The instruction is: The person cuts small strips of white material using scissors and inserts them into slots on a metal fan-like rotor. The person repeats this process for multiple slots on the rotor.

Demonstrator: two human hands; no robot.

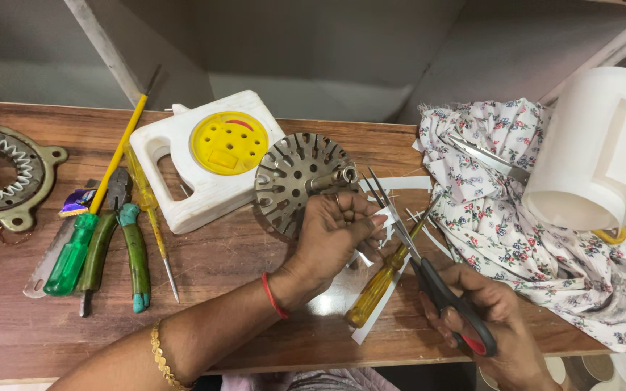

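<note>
head view: pliers, screwdrivers, floral cloth around hands.

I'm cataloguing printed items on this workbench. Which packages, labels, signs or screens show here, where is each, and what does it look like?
No signs or screens.
Small wrapper: left on the table, by the green tool handles; crumpled, shiny purple and blue with some orange.
Yellow round label: on the white plastic case at the table's back; disc with holes and a red arc.
</note>
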